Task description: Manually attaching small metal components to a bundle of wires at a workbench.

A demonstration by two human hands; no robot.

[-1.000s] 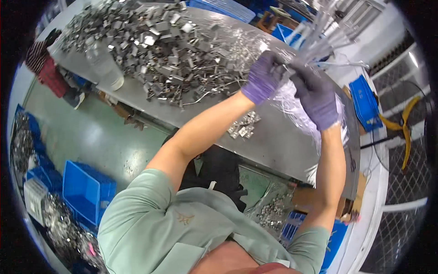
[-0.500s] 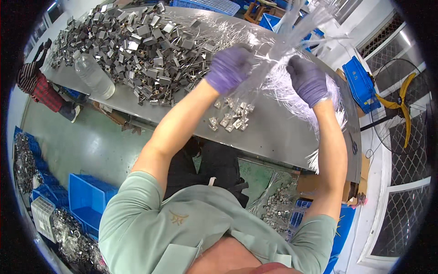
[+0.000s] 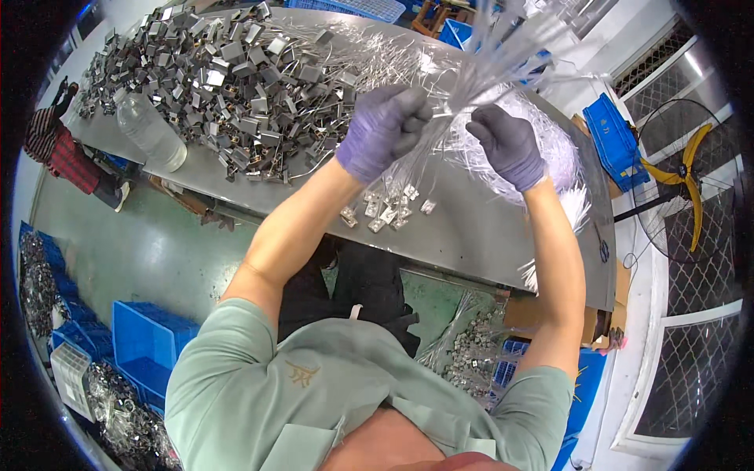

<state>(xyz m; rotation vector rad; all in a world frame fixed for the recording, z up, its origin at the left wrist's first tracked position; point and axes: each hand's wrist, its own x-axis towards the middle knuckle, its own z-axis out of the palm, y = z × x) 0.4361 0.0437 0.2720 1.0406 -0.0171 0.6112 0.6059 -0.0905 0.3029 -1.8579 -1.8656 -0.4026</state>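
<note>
Both my hands wear purple-grey gloves and are raised over the table. My left hand [image 3: 385,129] is closed in a fist against a bundle of thin, whitish wires [image 3: 475,82]. Its strands fan out above, away from me, and run down beside the fist. A narrow white band [image 3: 444,115] crosses the bundle between my hands. My right hand [image 3: 509,147] is closed on the bundle's other side, fingertips pinched; what they hold is too small to make out. Small silvery metal pieces [image 3: 386,210] cluster below my left hand, at the strands' lower end.
Dark grey box-shaped parts with wires [image 3: 236,86] are heaped at the table's left, beside a clear bottle [image 3: 151,132]. More white wires [image 3: 561,149] lie behind my right hand. A fan [image 3: 685,177] and blue crate [image 3: 613,141] stand right. Another person [image 3: 67,149] is far left.
My right hand has moved left, closer to the bundle and my left fist. My left hand has shifted slightly left and down, and the narrow band now shows between them.
</note>
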